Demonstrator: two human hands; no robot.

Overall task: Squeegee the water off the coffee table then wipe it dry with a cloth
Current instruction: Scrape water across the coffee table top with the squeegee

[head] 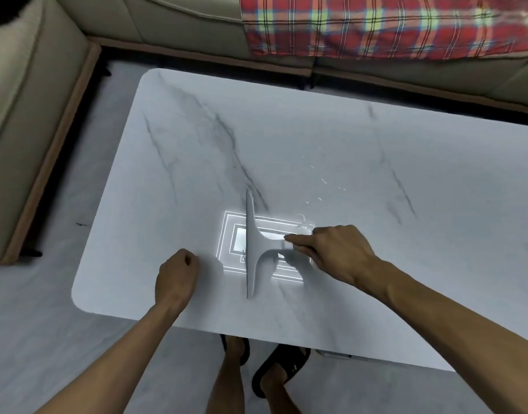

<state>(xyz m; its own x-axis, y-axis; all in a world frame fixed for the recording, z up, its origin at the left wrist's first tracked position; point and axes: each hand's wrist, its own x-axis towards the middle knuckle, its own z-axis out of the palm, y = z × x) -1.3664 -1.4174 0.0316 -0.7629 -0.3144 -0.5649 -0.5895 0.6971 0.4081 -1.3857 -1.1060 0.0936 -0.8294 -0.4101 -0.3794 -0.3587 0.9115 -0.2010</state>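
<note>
A grey squeegee (pixel 252 246) stands on the white marble coffee table (pixel 376 138), its long blade running from near to far and touching the top. My right hand (pixel 334 252) grips the squeegee's handle from the right. Small water drops (pixel 322 182) glint on the tabletop just beyond that hand. My left hand (pixel 176 276) rests on the table left of the blade, fingers curled into a loose fist that holds nothing. No cloth is in view.
A beige sofa (pixel 32 121) wraps the table's left and far sides, with a red plaid blanket (pixel 376 25) on the far seat. A ceiling light's reflection (pixel 235 239) shines under the squeegee. My feet in black sandals (pixel 279 372) stand at the near edge on grey floor.
</note>
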